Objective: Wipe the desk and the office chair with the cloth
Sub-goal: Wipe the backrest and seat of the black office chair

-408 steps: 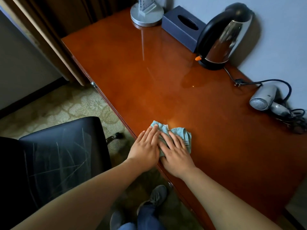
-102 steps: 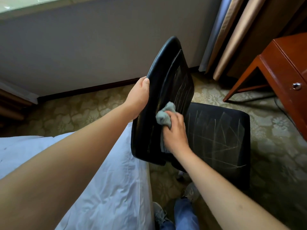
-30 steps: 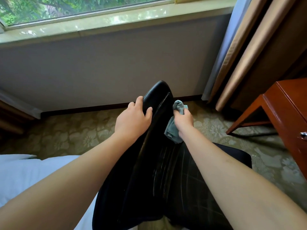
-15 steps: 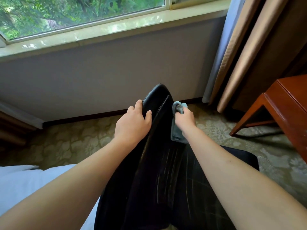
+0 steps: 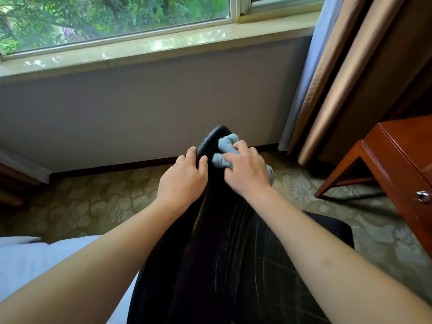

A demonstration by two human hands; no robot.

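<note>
The black office chair (image 5: 224,253) stands below me, its scratched backrest rising toward the window. My left hand (image 5: 182,181) grips the left side of the backrest near the top, fingers curled round its edge. My right hand (image 5: 245,170) holds the crumpled light-blue cloth (image 5: 225,148) and presses it onto the top edge of the backrest. Part of the cloth hangs out below my right palm. A corner of the red-brown wooden desk (image 5: 402,157) shows at the right.
A grey wall under a window (image 5: 117,17) lies ahead. Beige curtains (image 5: 334,73) hang at the right beside the desk. White bedding (image 5: 35,260) lies at the lower left. Patterned carpet (image 5: 93,202) covers the floor around the chair.
My right hand has moved the cloth from the right face of the backrest up onto its top edge. My left hand keeps its grip on the backrest.
</note>
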